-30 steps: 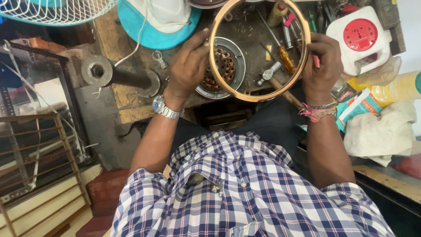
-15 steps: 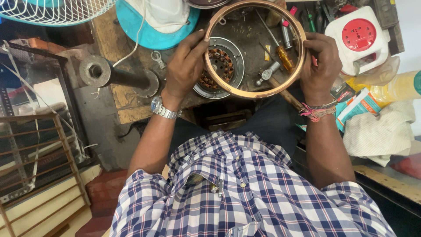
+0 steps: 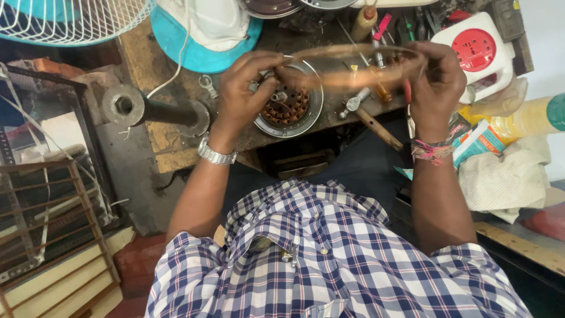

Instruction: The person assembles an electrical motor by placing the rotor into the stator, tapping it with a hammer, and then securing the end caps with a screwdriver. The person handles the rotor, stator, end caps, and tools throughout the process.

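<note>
My left hand (image 3: 244, 88) and my right hand (image 3: 438, 82) hold a large loop of copper wire (image 3: 353, 73) between them, above a cluttered wooden workbench (image 3: 147, 70). The loop is tilted almost flat and looks blurred. Below it, near my left hand, lies a round metal motor stator (image 3: 289, 106) with copper windings inside. I wear a metal watch on the left wrist and a thread band on the right.
A white and red socket box (image 3: 479, 50) sits at the right. A white and teal fan base (image 3: 206, 29) and a fan grille (image 3: 76, 20) are at the top left. A metal pipe fitting (image 3: 126, 106), a hammer (image 3: 368, 115), loose tools and a cloth (image 3: 506, 176) lie around.
The wire loop faced the camera as an open circle; it has tipped to nearly edge-on. Both hands have kept their grip and shifted slightly.
</note>
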